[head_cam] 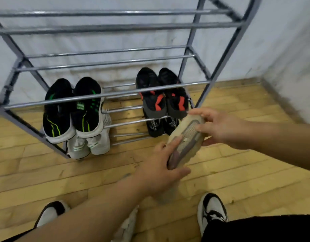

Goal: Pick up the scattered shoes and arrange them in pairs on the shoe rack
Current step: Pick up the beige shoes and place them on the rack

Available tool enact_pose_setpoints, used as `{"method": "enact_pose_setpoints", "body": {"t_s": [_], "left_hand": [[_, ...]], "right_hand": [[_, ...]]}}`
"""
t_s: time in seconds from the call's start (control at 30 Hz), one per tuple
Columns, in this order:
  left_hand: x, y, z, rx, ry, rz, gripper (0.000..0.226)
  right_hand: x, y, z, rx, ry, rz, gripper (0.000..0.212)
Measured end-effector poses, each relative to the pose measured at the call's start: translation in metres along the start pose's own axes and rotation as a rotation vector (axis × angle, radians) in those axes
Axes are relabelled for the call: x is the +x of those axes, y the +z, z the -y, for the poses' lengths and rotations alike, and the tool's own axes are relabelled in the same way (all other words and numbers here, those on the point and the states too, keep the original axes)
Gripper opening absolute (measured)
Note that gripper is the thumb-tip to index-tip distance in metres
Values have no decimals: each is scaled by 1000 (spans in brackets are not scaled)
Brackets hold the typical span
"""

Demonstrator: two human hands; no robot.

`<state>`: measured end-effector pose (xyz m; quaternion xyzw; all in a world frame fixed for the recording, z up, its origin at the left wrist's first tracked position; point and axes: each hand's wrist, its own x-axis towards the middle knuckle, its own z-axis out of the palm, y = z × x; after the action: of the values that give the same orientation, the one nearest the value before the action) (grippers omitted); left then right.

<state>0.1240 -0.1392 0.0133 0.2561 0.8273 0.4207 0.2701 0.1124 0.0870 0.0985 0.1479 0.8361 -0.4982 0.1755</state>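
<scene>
Now the left hand (156, 168) and right hand (220, 128) are gripping a beige knit sneaker (187, 137), sole up, before the grey metal-tube shoe rack (105, 62); it probably needs turning sole-down onto a free rail

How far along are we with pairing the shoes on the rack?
Done: four pairs sit on the shoe rack: black-green pair, black-red pair, white pair below left, black pair below right. In hand: left hand and right hand both hold a beige shoe, not yet racked. Left: rack it beside its mate; a pale shape low in view may be a shoe, too blurred to tell.
</scene>
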Motion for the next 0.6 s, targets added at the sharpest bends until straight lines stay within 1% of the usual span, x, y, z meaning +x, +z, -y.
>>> {"method": "enact_pose_setpoints", "body": {"t_s": [0.1, 0.17, 0.27, 0.37, 0.43, 0.5, 0.6], "left_hand": [[15, -19, -69, 55, 133, -3, 84], [26, -24, -121, 145, 224, 19, 83], [38, -13, -202, 404, 366, 106, 80], [44, 21, -259, 635, 452, 224, 78], [47, 51, -275, 798, 470, 328, 79], [47, 83, -277, 924, 462, 435, 78], [42, 135, -255, 1020, 442, 569, 76]], "right_hand": [[-53, -59, 19, 186, -43, -157, 42], [-91, -93, 15, 300, -71, -283, 42], [-147, -127, -15, 423, -115, -460, 44], [-189, -136, -71, 529, -98, -603, 49], [-211, -126, -118, 557, -57, -657, 52], [-230, -105, -161, 590, 14, -660, 53], [-255, -67, -220, 703, 167, -682, 51]]}}
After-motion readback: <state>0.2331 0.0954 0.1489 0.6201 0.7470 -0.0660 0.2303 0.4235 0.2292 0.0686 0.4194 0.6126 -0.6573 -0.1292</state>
